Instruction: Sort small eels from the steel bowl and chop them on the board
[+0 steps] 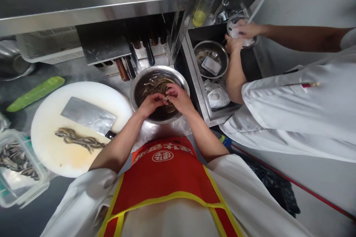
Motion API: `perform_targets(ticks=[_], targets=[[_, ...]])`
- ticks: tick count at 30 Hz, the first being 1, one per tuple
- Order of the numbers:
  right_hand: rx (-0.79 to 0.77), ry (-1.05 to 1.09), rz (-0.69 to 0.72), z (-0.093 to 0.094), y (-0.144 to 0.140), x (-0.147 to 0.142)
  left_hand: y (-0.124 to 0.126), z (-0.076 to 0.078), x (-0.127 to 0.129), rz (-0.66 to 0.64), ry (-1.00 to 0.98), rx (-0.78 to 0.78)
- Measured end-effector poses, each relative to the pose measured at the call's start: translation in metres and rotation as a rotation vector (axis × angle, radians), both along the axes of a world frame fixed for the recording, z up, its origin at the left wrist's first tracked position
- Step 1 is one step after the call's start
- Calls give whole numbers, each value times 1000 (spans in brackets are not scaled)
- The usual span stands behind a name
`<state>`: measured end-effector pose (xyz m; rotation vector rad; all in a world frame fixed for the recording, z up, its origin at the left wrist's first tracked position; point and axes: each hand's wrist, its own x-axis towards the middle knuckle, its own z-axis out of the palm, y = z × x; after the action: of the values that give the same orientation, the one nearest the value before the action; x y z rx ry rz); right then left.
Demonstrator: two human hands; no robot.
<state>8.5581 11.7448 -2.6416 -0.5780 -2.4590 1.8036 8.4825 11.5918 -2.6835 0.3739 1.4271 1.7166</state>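
Both hands over the steel bowl [160, 94], which sits on the steel desk [80, 68] near its right edge, just left of the sink [194, 77]. Left hand [151, 103] and right hand [180, 98] meet over the middle of the bowl, fingers curled in, pinching one thin strip of fish [167, 98] between them; neither is open. Bowl holds dark liquid and more thin eel-like strips [155, 83] toward its far side. Left of the bowl, touching or nearly so: round white cutting board [50, 148] with a cleaver [89, 115] lying flat on it, blade pointing to the far left, handle toward the person. A small pile of the same strips [78, 139] lies on the board just in front of the blade. Clear plastic container [16, 168] at the desk's left edge, more dark strips inside. Green cucumber piece [36, 93] lies on the desk beyond the board, toward the far left. Knife handles [125, 67] stick out of a rack at the back edge, under a steel shelf [91, 7]. On the right a second person in white works in the sink; their hands [240, 33] hold something round and white under the tap, can't tell what. Another steel bowl [211, 59] sits in the sink below them.
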Motion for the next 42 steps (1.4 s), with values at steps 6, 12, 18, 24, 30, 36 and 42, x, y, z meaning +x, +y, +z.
perform_targets(ticks=[6, 12, 18, 24, 30, 36, 42], targets=[[-60, 21, -35, 1, -1, -1, -6, 0, 1, -28, -243, 88], [-67, -3, -21, 1, -2, 0, -11, 7, 1, -55, -277, 123], [-30, 22, -21, -3, -2, 0, -12, 7, 1, -83, -246, 127], [300, 244, -24, 0, -7, 8, -9, 1, 4, 4, -207, 105], [558, 210, 117, -3, -15, 15, -6, -7, 6, 101, -193, 88], [615, 166, 109, -11, -17, 16, -7, -9, 8, 116, -196, 85], [643, 113, 135, -13, -18, 15, -7, -6, 7, -2, 182, -70]])
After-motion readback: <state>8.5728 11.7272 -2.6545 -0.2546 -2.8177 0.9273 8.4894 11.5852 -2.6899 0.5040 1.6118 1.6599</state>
